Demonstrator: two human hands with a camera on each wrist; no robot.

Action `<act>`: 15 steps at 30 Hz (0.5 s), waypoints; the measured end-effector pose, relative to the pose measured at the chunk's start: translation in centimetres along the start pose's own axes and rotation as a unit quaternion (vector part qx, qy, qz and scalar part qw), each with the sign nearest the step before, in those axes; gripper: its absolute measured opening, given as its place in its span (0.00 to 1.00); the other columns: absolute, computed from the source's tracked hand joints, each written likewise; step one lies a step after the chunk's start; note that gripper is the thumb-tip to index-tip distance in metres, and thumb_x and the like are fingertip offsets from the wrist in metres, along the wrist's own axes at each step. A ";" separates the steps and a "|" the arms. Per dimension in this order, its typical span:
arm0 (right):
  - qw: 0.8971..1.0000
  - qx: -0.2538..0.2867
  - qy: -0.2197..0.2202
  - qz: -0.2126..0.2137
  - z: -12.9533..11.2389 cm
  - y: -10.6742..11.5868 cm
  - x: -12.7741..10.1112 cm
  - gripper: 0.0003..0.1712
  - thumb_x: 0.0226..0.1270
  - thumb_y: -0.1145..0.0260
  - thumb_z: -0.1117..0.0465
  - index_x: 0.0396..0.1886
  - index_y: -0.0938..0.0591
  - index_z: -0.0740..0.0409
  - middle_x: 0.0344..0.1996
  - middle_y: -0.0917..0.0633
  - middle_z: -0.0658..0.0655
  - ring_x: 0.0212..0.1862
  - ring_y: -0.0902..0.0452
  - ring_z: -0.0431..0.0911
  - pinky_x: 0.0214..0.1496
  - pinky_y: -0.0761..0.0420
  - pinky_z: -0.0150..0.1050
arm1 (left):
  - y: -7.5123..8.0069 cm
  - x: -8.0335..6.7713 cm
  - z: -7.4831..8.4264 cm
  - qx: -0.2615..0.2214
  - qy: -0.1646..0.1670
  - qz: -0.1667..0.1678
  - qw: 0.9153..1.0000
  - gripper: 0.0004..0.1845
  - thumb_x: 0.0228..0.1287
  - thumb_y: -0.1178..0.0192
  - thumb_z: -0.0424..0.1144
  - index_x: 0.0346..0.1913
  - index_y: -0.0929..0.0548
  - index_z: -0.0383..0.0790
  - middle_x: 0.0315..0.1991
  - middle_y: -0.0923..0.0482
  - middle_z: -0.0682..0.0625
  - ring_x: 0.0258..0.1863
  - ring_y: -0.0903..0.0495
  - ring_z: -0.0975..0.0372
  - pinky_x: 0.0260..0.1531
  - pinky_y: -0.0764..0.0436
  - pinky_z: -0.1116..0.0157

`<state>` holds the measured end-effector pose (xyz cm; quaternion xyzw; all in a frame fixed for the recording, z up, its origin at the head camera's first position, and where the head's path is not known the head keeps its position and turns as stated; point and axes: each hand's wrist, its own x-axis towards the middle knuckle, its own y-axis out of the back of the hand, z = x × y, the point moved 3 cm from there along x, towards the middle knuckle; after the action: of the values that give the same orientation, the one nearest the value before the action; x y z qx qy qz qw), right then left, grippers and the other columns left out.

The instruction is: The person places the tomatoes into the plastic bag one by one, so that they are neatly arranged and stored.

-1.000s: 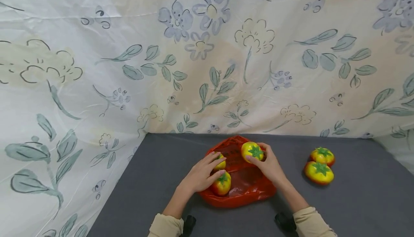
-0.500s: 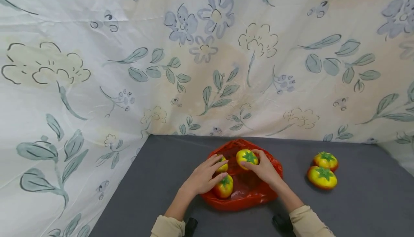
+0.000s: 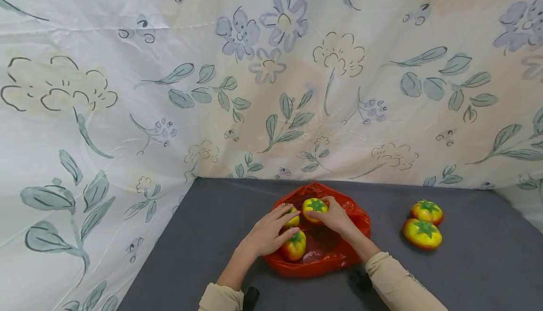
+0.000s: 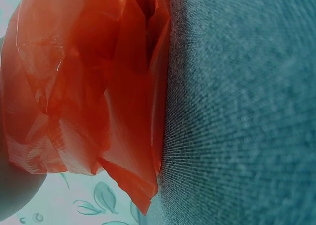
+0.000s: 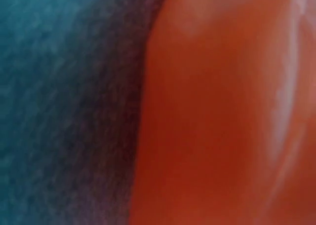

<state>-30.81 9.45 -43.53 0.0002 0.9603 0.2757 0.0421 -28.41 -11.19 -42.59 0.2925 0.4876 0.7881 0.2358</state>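
Observation:
A red plastic bag (image 3: 335, 261) lies open on the grey table, its rim spread wide. In the head view my right hand (image 3: 337, 216) grips a yellow-red persimmon (image 3: 315, 206) with a green leafy top, thumb in front and fingers behind, inside the bag's rim. My left hand (image 3: 267, 233) reaches over the bag's left rim, fingers extended across two other persimmons. The front persimmon (image 3: 294, 246) shows mostly; the back persimmon (image 3: 292, 217) is partly hidden under the fingers. The left wrist view shows the bag's crinkled side (image 4: 89, 87); blurred red plastic (image 5: 212, 116) fills much of the right wrist view.
To the right of the bag, two more persimmons stand touching on the table, a front persimmon (image 3: 422, 234) and a back persimmon (image 3: 426, 211). A flower-printed cloth (image 3: 288, 89) hangs behind the table's far edge and along its left side.
My right hand has carried its persimmon left and slightly lower, close beside the two under my left hand. The left hand keeps its place over the bag. The head view has shifted slightly.

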 end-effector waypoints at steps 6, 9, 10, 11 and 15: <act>1.000 -0.005 -0.008 0.006 0.0 -0.7 0.9 0.44 0.55 0.28 0.45 0.61 0.36 0.68 0.50 0.26 0.66 0.47 0.26 0.55 0.51 0.23 0.50 | 0.0 0.1 0.0 0.002 0.001 0.002 1.000 0.29 0.72 0.56 0.58 0.70 0.33 0.49 0.71 0.41 0.48 0.71 0.46 0.55 0.64 0.40 0.50; 1.000 -0.013 -0.010 0.011 0.0 -1.0 1.2 0.44 0.56 0.28 0.46 0.61 0.36 0.68 0.51 0.26 0.66 0.48 0.26 0.56 0.51 0.24 0.51 | 0.1 0.0 0.0 0.005 0.003 0.000 1.000 0.29 0.73 0.56 0.58 0.70 0.33 0.49 0.71 0.41 0.48 0.71 0.46 0.55 0.64 0.40 0.50; 1.000 -0.016 -0.009 0.011 -0.1 -1.0 1.3 0.44 0.56 0.28 0.46 0.61 0.36 0.68 0.51 0.26 0.66 0.48 0.26 0.56 0.52 0.24 0.51 | 0.1 0.0 0.1 0.004 0.004 -0.002 1.000 0.29 0.73 0.56 0.57 0.70 0.33 0.49 0.71 0.42 0.48 0.71 0.47 0.56 0.64 0.41 0.50; 1.000 -0.019 -0.008 0.012 -0.1 -1.1 1.4 0.44 0.56 0.28 0.46 0.61 0.36 0.69 0.52 0.26 0.67 0.48 0.26 0.56 0.52 0.24 0.52 | 0.1 0.0 0.2 0.005 0.004 -0.003 1.000 0.29 0.73 0.56 0.57 0.71 0.33 0.50 0.71 0.41 0.48 0.71 0.47 0.56 0.64 0.41 0.50; 1.000 -0.027 -0.006 0.010 -0.1 -1.1 1.5 0.45 0.55 0.27 0.47 0.61 0.36 0.70 0.52 0.26 0.67 0.49 0.26 0.56 0.52 0.24 0.53 | 0.2 0.1 0.4 0.008 0.005 -0.003 1.000 0.29 0.72 0.56 0.58 0.71 0.34 0.51 0.71 0.41 0.48 0.71 0.47 0.56 0.65 0.41 0.50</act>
<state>-32.32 8.45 -44.14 0.0104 0.9523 0.3016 0.0449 -28.21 -10.95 -42.20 0.2892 0.4960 0.7847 0.2336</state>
